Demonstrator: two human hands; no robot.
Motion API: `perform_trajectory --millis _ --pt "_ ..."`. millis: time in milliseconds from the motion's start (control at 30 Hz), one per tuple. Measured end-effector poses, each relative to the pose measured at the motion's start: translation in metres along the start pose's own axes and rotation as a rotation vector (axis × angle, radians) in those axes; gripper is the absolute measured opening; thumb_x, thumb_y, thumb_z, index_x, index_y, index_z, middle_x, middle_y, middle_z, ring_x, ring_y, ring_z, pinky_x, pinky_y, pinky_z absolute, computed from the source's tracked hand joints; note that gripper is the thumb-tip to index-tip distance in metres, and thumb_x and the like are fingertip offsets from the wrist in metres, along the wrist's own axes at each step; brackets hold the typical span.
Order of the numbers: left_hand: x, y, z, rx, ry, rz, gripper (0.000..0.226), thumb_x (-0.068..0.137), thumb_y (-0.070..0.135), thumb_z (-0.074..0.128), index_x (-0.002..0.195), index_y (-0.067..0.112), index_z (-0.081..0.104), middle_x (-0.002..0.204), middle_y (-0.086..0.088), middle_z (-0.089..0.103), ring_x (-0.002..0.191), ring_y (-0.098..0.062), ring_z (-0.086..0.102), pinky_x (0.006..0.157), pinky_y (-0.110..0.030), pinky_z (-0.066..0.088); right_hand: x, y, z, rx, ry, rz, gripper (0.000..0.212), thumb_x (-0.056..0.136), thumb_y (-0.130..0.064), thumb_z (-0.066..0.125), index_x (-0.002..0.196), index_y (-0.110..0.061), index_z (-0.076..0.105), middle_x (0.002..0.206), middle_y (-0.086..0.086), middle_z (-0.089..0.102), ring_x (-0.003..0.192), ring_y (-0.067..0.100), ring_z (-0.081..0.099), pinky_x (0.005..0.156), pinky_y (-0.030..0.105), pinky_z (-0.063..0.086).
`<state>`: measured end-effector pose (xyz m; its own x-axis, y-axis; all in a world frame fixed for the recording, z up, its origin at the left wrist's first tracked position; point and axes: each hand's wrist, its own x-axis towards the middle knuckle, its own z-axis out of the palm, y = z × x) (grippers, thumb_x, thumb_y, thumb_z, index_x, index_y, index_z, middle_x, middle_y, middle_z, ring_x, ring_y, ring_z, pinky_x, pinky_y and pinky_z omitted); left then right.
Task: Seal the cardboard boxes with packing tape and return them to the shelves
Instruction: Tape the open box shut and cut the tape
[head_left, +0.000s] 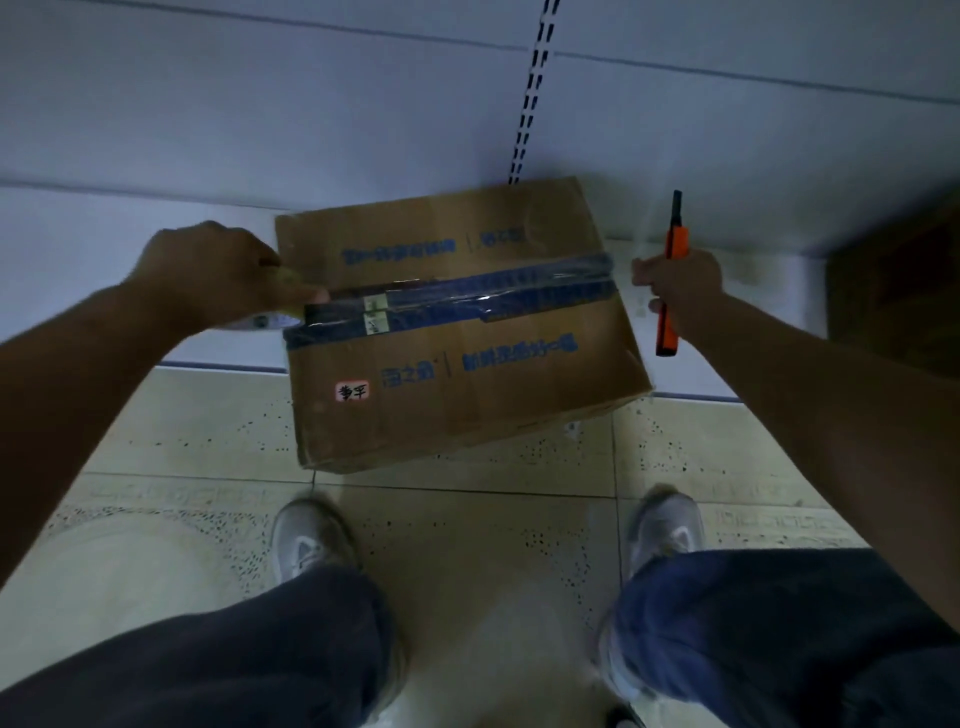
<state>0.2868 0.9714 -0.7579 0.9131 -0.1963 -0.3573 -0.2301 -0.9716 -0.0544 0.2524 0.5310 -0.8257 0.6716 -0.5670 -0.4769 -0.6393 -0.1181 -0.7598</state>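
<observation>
The cardboard box (457, 322) sits half on the low white shelf (156, 249) and half out over the tiled floor (467, 545), its near edge hanging past the shelf lip, the flaps closed and a band of shiny tape (467, 296) running across the top seam from side to side. The person stands over it, shoes just short of the box. The left hand (218, 270) is at the box's left edge, its fingers (306, 297) pressing down where the tape meets the corner, and curled round what looks like the tape roll (260, 322), pale and mostly hidden under the hand. The right hand (680, 280) is just beside the right edge of the box, not touching it as far as I can tell, with its fingers wrapped tight round an orange utility knife (671, 280) held upright, the dark tip pointing away. To my eye the taping of this seam is nearly done: the strip is laid and the roll end remains attached on the left. The next move would seem to be bringing the knife across to the left side and cutting the tape free close to the roll, keeping the strip taut and the blade off the holding fingers, then smoothing the end down the side before sliding the box fully back onto the shelf.
</observation>
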Motion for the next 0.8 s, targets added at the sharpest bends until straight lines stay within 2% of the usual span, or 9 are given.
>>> perform_trajectory --millis 67,133,233,300,533,600,700,733,800 --pt "-0.007 -0.012 0.002 -0.091 -0.015 0.046 0.092 0.061 0.097 0.029 0.082 0.016 0.068 0.081 -0.01 0.068 0.078 -0.029 0.058 0.078 -0.04 0.049 0.001 -0.001 0.006 0.013 0.004 -0.007 0.015 0.087 -0.016 0.075 0.088 -0.006 0.065 0.081 0.003 0.066 0.054 0.01 0.051 0.05 0.021 0.042" --pt "-0.007 -0.022 0.004 -0.135 -0.042 0.052 0.088 0.063 0.098 0.03 0.074 0.017 0.063 0.073 -0.006 0.064 0.073 -0.027 0.058 0.076 -0.039 0.048 0.002 -0.001 0.009 -0.005 0.003 -0.018 0.019 0.087 -0.017 0.076 0.093 -0.004 0.064 0.083 0.004 0.066 0.056 0.011 0.052 0.05 0.021 0.042" --pt "-0.01 -0.034 0.013 -0.045 -0.059 0.013 0.065 0.078 0.079 0.053 0.087 0.017 0.07 0.077 -0.003 0.064 0.076 -0.025 0.059 0.074 -0.036 0.048 0.002 0.001 0.011 -0.044 0.023 -0.018 0.02 0.087 -0.015 0.075 0.082 -0.007 0.058 0.081 0.005 0.062 0.055 0.011 0.051 0.053 0.022 0.044" --pt "-0.008 -0.037 0.02 -0.022 -0.017 -0.036 0.056 0.085 0.07 0.056 0.089 0.016 0.073 0.075 -0.003 0.064 0.073 -0.022 0.059 0.073 -0.034 0.048 0.004 0.003 0.011 -0.064 0.025 -0.01 0.022 0.087 -0.015 0.074 0.079 -0.011 0.054 0.08 0.003 0.061 0.056 0.011 0.052 0.057 0.022 0.045" --pt "0.014 -0.034 0.053 -0.062 -0.094 -0.127 0.07 0.079 0.083 0.047 0.072 0.017 0.069 0.07 -0.005 0.065 0.067 -0.019 0.059 0.072 -0.034 0.048 0.009 0.009 0.016 0.061 -0.084 0.174 0.018 0.089 -0.014 0.072 0.087 -0.01 0.055 0.079 0.002 0.056 0.057 0.008 0.046 0.05 0.018 0.043" --pt "0.018 -0.035 0.065 -0.131 -0.146 -0.127 0.074 0.075 0.085 0.043 0.07 0.016 0.068 0.071 -0.007 0.065 0.069 -0.022 0.06 0.071 -0.035 0.047 0.005 0.007 0.019 0.023 -0.133 0.269 0.021 0.091 -0.021 0.071 0.095 -0.008 0.054 0.077 0.001 0.05 0.059 0.01 0.044 0.052 0.021 0.041" --pt "0.021 -0.037 0.081 -0.333 -0.209 -0.096 0.07 0.074 0.078 0.035 0.075 0.016 0.065 0.081 -0.013 0.066 0.077 -0.028 0.06 0.078 -0.038 0.044 -0.005 0.01 0.022 -0.179 -0.215 0.365 0.031 0.098 -0.034 0.06 0.09 -0.006 0.048 0.081 0.005 0.047 0.068 0.016 0.045 0.061 0.026 0.038" --pt "0.021 -0.036 0.085 -0.395 -0.212 -0.083 0.066 0.078 0.074 0.034 0.079 0.016 0.066 0.086 -0.013 0.065 0.081 -0.03 0.059 0.081 -0.038 0.043 -0.008 0.013 0.023 -0.219 -0.194 0.351 0.032 0.098 -0.035 0.059 0.095 -0.004 0.049 0.083 0.006 0.048 0.07 0.017 0.046 0.067 0.027 0.04" --pt "0.021 -0.031 0.09 -0.483 -0.218 -0.068 0.059 0.089 0.065 0.039 0.091 0.014 0.069 0.091 -0.011 0.065 0.087 -0.031 0.061 0.085 -0.038 0.043 -0.003 0.021 0.022 -0.295 0.036 0.152 0.043 0.095 -0.037 0.064 0.117 -0.002 0.051 0.096 0.01 0.056 0.078 0.019 0.053 0.076 0.031 0.043"
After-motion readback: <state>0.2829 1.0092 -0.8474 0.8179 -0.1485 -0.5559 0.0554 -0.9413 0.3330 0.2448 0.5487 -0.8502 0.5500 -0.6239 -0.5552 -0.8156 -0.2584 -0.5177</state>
